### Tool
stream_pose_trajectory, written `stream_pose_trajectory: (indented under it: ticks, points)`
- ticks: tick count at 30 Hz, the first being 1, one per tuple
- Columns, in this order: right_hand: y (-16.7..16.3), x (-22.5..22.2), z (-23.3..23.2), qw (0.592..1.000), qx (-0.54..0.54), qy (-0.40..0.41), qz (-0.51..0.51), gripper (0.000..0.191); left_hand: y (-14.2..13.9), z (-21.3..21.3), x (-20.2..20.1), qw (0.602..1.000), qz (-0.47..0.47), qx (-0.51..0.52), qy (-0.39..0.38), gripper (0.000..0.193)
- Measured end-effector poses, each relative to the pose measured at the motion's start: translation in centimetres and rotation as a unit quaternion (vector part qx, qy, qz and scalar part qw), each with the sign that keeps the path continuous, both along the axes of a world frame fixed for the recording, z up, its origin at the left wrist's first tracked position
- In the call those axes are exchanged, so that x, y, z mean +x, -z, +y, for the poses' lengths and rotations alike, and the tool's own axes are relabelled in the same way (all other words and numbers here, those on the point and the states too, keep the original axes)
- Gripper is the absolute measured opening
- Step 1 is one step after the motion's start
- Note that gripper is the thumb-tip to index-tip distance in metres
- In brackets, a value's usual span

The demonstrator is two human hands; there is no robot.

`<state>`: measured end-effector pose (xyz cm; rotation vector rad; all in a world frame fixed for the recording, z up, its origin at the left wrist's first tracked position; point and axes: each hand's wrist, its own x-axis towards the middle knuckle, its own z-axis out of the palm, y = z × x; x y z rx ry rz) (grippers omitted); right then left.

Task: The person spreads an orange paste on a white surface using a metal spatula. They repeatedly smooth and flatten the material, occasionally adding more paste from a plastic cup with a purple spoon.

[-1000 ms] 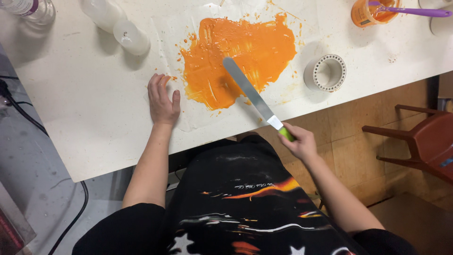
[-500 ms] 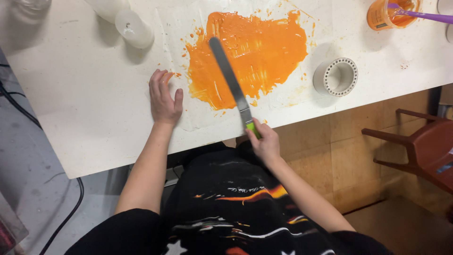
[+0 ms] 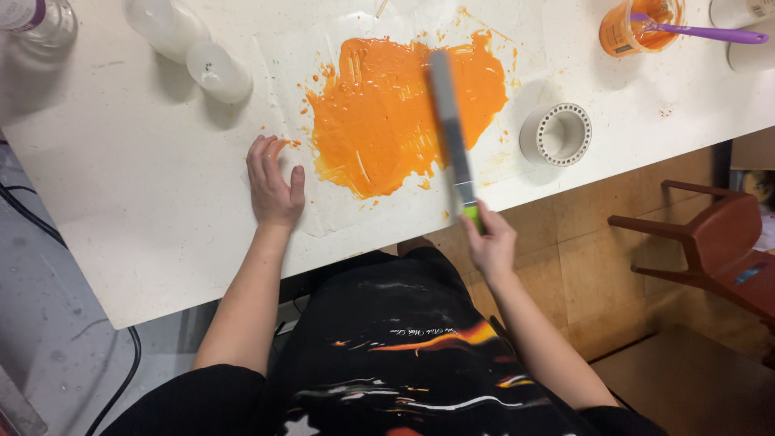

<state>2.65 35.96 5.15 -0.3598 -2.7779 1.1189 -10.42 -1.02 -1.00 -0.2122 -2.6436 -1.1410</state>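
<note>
R hand [image 3: 490, 242] wraps its fingers around the green handle [image 3: 473, 216] of one long palette knife [image 3: 450, 129], fist closed, thumb side toward the blade. The handle sits at the table's near edge; the blade runs away from the person, nearly straight up the view, its flat lying across the right part of the orange paint patch [image 3: 395, 113]. Blade looks motion-blurred, so whether it touches the paint or hovers just above can't be told.

L hand [image 3: 273, 182] lies palm down on the white sheet [image 3: 323, 211], fingers spread a little and flat, thumb out to the right, just beside the patch's left edge. Fingertips sit near a few orange smears; the hand holds nothing.

Count: 1 knife, 1 big orange patch w/ small splatters round it, 1 sheet under it, 1 white ring-shaped roll w/ holes round its rim [image 3: 555, 134] right of the patch, 1 orange cup [image 3: 626, 28] w/ a purple tool [image 3: 710, 34] resting in it at top right, 2 translucent bottles [image 3: 190, 48] lying top left, 1 clear jar [image 3: 44, 20] at the far left corner.

Arms: both forearms bare, reaching fwd from a black printed shirt [image 3: 412, 363]. L arm goes straight up to the table [image 3: 121, 186]; R arm angles in from lower right, wrist at the table edge. A brown chair [image 3: 718, 242] stands to the right, well apart.
</note>
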Motion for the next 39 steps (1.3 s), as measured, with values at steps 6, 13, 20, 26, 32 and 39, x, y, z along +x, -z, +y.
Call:
stream_pose_trajectory:
  ticks: [6,13,20,26,32,39]
  points:
    - [0.6,-1.5,-4.2,0.993,-0.058,-0.086,-0.059,0.041,-0.5,0.1,-0.2,1.000,0.003,-0.007,0.000,0.054]
    - [0.8,-2.1,-0.9,0.996,-0.079,0.021,-0.021,0.041,-0.6,0.3,-0.2,1.000,-0.008,-0.009,-0.001,0.054]
    - [0.2,-0.2,1.7,0.999,-0.008,0.044,0.000,0.041,-0.5,0.6,-0.2,1.000,-0.019,-0.014,-0.001,0.055]
    - [0.5,-0.1,-2.3,0.998,-0.014,-0.053,-0.041,0.042,-0.7,0.7,-0.4,1.000,-0.014,-0.014,-0.005,0.054]
    - [0.2,-2.3,-4.3,0.997,-0.009,-0.059,-0.057,0.042,-1.0,0.9,-0.4,1.000,-0.016,-0.018,-0.003,0.054]
    - [-0.7,-4.6,-0.4,0.997,-0.029,0.056,-0.035,0.043,-1.5,1.1,-0.5,1.000,-0.018,-0.020,-0.004,0.054]
